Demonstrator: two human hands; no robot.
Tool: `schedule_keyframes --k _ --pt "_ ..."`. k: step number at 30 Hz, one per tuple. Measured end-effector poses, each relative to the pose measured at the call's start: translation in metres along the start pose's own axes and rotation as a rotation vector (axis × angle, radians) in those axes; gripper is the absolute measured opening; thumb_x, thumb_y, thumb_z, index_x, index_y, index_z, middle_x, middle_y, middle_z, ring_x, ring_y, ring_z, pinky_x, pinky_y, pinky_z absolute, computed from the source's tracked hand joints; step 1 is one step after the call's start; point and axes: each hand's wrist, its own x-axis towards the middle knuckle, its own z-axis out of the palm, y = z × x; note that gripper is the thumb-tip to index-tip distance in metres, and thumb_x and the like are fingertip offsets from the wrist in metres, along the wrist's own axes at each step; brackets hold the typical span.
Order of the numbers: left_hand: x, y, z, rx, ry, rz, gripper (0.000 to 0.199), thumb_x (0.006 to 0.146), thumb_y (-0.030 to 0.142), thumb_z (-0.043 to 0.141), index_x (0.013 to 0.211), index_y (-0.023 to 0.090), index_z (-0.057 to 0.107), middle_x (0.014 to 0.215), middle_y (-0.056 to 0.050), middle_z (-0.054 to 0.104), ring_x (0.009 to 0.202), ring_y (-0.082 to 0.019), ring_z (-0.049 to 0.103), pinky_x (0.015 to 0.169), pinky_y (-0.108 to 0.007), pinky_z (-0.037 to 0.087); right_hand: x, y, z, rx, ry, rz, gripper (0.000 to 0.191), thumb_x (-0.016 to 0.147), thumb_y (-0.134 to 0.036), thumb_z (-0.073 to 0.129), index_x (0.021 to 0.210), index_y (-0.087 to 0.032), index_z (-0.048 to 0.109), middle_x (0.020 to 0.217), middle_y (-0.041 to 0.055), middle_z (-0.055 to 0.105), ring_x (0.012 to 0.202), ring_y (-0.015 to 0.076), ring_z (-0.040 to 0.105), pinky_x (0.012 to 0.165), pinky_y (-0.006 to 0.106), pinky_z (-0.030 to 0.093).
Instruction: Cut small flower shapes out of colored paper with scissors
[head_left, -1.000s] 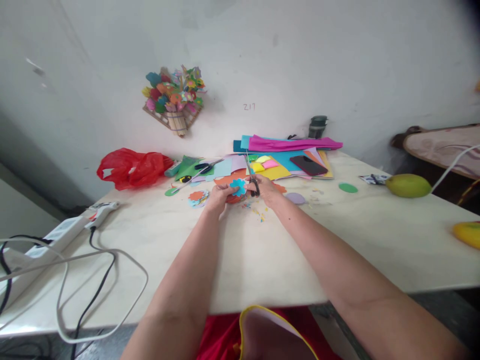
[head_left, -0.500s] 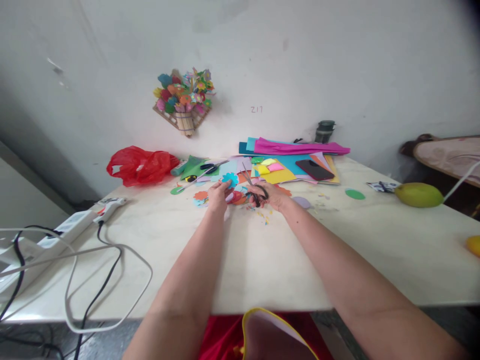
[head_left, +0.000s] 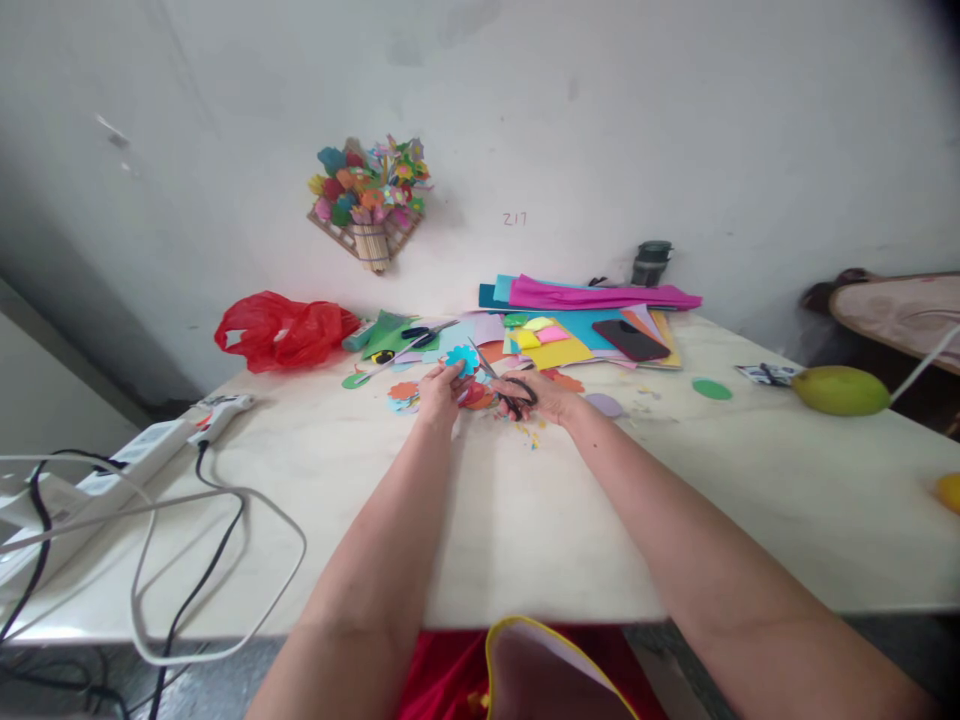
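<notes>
My left hand [head_left: 439, 388] pinches a bright blue paper flower [head_left: 463, 359] with a scalloped edge. Black-handled scissors [head_left: 520, 396] are in my right hand [head_left: 546, 394], their blades pointing up and left close to the flower's right side. Whether the blades touch the paper, I cannot tell. Under and around both hands lie orange paper flowers [head_left: 403, 391], red cutouts and other colored pieces, partly hidden by my fingers. Tiny paper scraps [head_left: 534, 436] are scattered on the table just below the scissors.
Colored paper sheets [head_left: 592, 335], a phone [head_left: 631, 340] and a second pair of scissors [head_left: 427, 333] lie toward the wall. A red plastic bag [head_left: 281, 332] is at the back left. Power strips [head_left: 135, 455] and cables occupy the left side. A green mango-like fruit [head_left: 841, 390] lies right.
The scissors in my right hand have turned so their blades point further left, toward the blue flower. My left hand still holds the flower in almost the same spot.
</notes>
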Motion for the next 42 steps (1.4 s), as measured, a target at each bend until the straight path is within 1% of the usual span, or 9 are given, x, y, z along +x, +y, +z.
schedule_keyframes --k 5,10,13,21,25,31,38,42 --pt "-0.004 0.002 0.003 -0.044 0.002 -0.041 0.04 0.062 0.018 0.09 0.065 0.02 0.05 0.068 0.0 0.073 0.063 -0.013 0.072 0.075 -0.027 0.06 0.003 0.003 -0.001 -0.009 0.005 -0.005 0.043 0.08 -0.051 0.086 0.069 -0.018 0.061 0.057 0.0024 0.069 0.044 0.0106 0.058 0.035 0.017 0.035" --pt "-0.003 0.001 0.004 -0.022 0.001 -0.03 0.043 0.063 0.018 0.091 0.065 0.02 0.048 0.068 0.0 0.072 0.067 -0.015 0.073 0.078 -0.03 0.061 0.006 0.007 -0.001 -0.003 0.023 0.002 0.043 0.078 -0.05 0.087 0.067 -0.018 0.059 0.056 0.0022 0.067 0.043 0.0105 0.057 0.034 0.018 0.033" --pt "-0.003 0.0 0.003 -0.02 -0.007 -0.029 0.042 0.062 0.018 0.092 0.066 0.02 0.05 0.068 0.0 0.071 0.067 -0.016 0.073 0.078 -0.031 0.061 0.005 0.007 -0.001 -0.007 0.035 0.003 0.043 0.08 -0.049 0.085 0.066 -0.018 0.059 0.056 0.0018 0.067 0.043 0.0102 0.056 0.034 0.018 0.032" --pt "-0.006 0.001 0.006 -0.076 -0.013 -0.05 0.033 0.063 0.011 0.09 0.069 0.018 0.059 0.068 0.0 0.072 0.061 -0.013 0.07 0.071 -0.026 0.06 0.004 0.002 0.001 -0.023 0.048 0.046 0.038 0.084 -0.04 0.083 0.067 -0.018 0.057 0.054 0.0002 0.065 0.042 0.0089 0.055 0.033 0.017 0.031" --pt "-0.006 0.001 0.006 -0.094 -0.004 -0.054 0.033 0.065 0.009 0.089 0.066 0.018 0.057 0.066 0.0 0.072 0.06 -0.013 0.07 0.068 -0.025 0.06 0.005 0.003 0.0 -0.037 0.05 0.057 0.035 0.087 -0.038 0.08 0.068 -0.018 0.058 0.055 0.0 0.065 0.042 0.0086 0.055 0.034 0.017 0.03" --pt "-0.005 -0.001 0.005 -0.104 -0.009 -0.046 0.034 0.064 0.01 0.091 0.067 0.018 0.058 0.066 0.0 0.071 0.061 -0.014 0.071 0.073 -0.028 0.061 0.006 0.005 -0.001 -0.043 0.046 0.059 0.034 0.086 -0.036 0.08 0.069 -0.017 0.058 0.056 -0.0005 0.065 0.042 0.0082 0.055 0.034 0.016 0.03" --pt "-0.006 -0.001 0.009 -0.113 0.019 -0.045 0.037 0.064 0.009 0.09 0.063 0.019 0.054 0.064 0.001 0.069 0.061 -0.014 0.07 0.075 -0.028 0.061 0.008 0.005 0.0 -0.03 0.05 0.054 0.036 0.085 -0.036 0.082 0.068 -0.018 0.057 0.054 -0.0003 0.064 0.041 0.0081 0.054 0.032 0.016 0.029" --pt "-0.008 -0.002 0.011 -0.128 0.038 -0.045 0.035 0.064 0.007 0.089 0.064 0.018 0.056 0.064 0.002 0.068 0.059 -0.012 0.068 0.074 -0.026 0.06 0.008 0.007 0.0 -0.019 0.056 0.049 0.037 0.085 -0.037 0.083 0.068 -0.018 0.056 0.054 -0.0003 0.064 0.041 0.0081 0.054 0.033 0.016 0.03"
